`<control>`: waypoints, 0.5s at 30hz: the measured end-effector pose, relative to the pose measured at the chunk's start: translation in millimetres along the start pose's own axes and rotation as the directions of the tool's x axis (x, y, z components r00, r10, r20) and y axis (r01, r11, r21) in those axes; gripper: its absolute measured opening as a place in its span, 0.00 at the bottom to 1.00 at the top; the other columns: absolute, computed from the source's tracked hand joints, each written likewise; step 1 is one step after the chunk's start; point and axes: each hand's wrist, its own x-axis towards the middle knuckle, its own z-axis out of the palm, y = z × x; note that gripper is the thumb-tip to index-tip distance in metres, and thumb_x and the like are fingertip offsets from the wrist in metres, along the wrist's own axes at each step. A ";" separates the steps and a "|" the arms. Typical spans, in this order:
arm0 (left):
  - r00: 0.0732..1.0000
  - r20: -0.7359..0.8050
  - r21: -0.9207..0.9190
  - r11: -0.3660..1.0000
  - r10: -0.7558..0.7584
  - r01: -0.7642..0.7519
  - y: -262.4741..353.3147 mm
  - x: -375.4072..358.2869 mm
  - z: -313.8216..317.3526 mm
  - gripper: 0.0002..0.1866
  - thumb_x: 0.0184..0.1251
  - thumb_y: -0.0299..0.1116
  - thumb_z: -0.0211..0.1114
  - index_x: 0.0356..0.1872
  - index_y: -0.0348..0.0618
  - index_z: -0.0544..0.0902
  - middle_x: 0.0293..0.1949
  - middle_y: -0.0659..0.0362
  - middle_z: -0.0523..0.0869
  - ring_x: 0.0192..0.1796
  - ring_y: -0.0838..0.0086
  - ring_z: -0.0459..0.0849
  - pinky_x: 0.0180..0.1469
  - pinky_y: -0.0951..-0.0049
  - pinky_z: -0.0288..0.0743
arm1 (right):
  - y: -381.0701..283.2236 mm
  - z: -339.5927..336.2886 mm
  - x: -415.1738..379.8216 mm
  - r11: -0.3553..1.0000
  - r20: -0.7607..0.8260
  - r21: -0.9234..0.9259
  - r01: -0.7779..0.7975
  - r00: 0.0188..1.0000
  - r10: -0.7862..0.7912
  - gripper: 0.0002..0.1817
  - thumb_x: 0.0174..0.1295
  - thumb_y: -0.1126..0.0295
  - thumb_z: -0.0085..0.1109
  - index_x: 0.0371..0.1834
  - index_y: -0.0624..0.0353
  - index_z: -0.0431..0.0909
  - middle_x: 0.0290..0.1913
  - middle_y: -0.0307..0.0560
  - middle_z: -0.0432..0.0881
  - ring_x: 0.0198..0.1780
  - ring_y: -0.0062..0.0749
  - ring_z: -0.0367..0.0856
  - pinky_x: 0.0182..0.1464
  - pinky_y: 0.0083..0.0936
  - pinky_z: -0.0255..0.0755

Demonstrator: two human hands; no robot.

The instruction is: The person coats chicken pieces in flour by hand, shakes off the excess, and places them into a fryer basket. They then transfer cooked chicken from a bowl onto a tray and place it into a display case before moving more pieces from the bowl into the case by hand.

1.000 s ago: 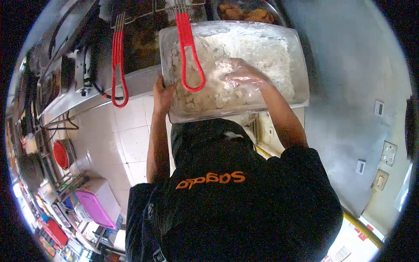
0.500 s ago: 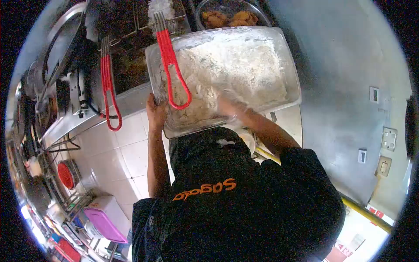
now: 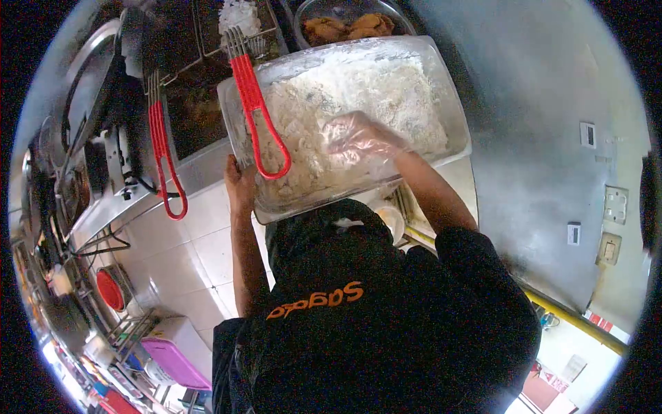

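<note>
Floor tiles [image 3: 165, 269] show below our left hand [image 3: 240, 188], clamped on the tub [image 3: 451, 131]; flour [image 3: 396, 86] lies around our right hand [image 3: 364, 138], grip unclear.

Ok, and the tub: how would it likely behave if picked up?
The tub would probably feel stiff, since its walls stand up without visible sagging. It may be heavy, given the broad bed of flour inside. Tilting could well spill some, as the top is open and the flour looks loose.

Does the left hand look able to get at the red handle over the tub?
Probably yes: the left hand is close by at the edge of the tub, and nothing visible blocks its way to the red handle.
</note>
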 end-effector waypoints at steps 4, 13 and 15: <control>0.998 0.039 0.079 0.995 0.053 -0.056 -7.4 7.4 -3.5 0.16 0.50 0.19 0.54 0.43 0.34 0.71 0.40 0.56 0.78 0.41 0.74 0.75 0.46 0.74 0.68 | 8.4 1.1 7.9 0.995 -0.051 -0.029 -0.100 0.994 0.099 0.25 0.44 0.68 0.69 0.46 0.64 0.74 0.32 0.48 0.82 0.28 0.27 0.77 0.33 0.20 0.74; 0.994 -0.092 0.054 0.997 0.055 -0.050 4.1 -0.6 1.7 0.20 0.47 0.16 0.50 0.46 0.33 0.70 0.42 0.54 0.77 0.45 0.69 0.75 0.50 0.73 0.66 | 6.2 6.7 15.0 0.951 0.128 0.293 -0.101 0.990 0.066 0.20 0.49 0.73 0.62 0.48 0.61 0.74 0.34 0.45 0.80 0.33 0.25 0.76 0.36 0.22 0.73; 0.994 -0.088 0.228 0.973 0.066 -0.045 7.3 4.4 -0.9 0.20 0.47 0.16 0.50 0.46 0.33 0.70 0.43 0.54 0.77 0.46 0.69 0.75 0.50 0.73 0.66 | 0.0 2.0 21.5 0.964 0.131 0.224 -0.142 0.985 0.114 0.21 0.49 0.73 0.61 0.49 0.62 0.73 0.34 0.43 0.80 0.33 0.24 0.75 0.36 0.21 0.72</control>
